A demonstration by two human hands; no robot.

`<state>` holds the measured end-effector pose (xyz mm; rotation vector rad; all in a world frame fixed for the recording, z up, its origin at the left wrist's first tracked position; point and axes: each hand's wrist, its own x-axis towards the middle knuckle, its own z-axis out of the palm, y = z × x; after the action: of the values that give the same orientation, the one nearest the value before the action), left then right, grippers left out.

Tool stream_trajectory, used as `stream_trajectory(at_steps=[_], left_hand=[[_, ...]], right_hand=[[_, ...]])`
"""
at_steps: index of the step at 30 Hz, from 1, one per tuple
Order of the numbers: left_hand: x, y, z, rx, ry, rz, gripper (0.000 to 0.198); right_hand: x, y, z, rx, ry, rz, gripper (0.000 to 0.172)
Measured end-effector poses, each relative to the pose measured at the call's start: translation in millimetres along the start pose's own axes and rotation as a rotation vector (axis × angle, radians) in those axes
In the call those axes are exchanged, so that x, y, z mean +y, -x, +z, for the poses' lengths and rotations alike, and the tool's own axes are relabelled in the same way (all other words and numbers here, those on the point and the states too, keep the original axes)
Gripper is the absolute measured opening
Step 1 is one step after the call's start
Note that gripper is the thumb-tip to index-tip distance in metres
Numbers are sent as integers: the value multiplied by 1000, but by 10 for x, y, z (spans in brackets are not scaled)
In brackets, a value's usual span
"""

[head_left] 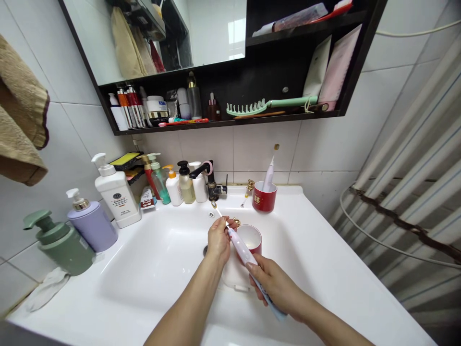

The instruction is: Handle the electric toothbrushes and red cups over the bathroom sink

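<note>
Over the sink, a pale pink electric toothbrush (240, 245) slants with its brush head up toward the faucet. My left hand (219, 241) is closed around the toothbrush where the brush head meets the handle. My right hand (271, 281) grips the lower handle, and something light blue (279, 310) shows below the fingers; I cannot tell whether it is the handle's end or a cloth. Behind the toothbrush, a red cup (256, 246) with a white inside is in the basin, partly hidden. A second red cup (264, 201) stands on the back ledge, holding another toothbrush (268, 175).
The white sink (154, 269) has a black faucet (212, 185) at its back edge. Several pump bottles (120, 197) line the left and rear. Above hangs a dark cabinet (266, 74) with a mirror and a green hairbrush (248, 109). Pipes (414, 192) run along the right.
</note>
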<state>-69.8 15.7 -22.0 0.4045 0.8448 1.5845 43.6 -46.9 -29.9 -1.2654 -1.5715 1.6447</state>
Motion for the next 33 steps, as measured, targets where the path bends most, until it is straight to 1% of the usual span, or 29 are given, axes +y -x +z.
stream_trajectory(at_steps=[4,10,12,15,16,19,21,24,27,30,33], left_hand=[[-6,-6,-4,11,-13,-7,6],[-38,-20,-19,17,-44,-10,5],[-27,-51,-18,22,-53,6,5],[22,-171,15,74,-109,56,6],[38,-235,38,82,-203,56,6],[57,-490,141,47,-641,9,7],[35,-689,223,44,-843,12,10],[-28,-965,332,96,-996,70,18],[-93,-1152,397,143,-1148,151,23],[-134,-1244,414,153,-1267,217,22],[-150,-1279,412,134,-1364,271,18]], right_hand=[[17,-3,10,-32,-52,10,28],[66,-33,-12,9,15,-1,20],[69,-28,-30,17,22,4,17],[37,-1,-58,37,38,9,15],[17,11,-68,51,39,5,16],[-53,37,-97,110,7,-32,19],[-88,43,-116,141,-22,-59,17],[-102,37,-137,146,-48,-66,17],[-87,16,-145,133,-62,-55,19],[-76,-10,-143,133,-66,-44,19],[-76,-25,-140,150,-71,-29,19]])
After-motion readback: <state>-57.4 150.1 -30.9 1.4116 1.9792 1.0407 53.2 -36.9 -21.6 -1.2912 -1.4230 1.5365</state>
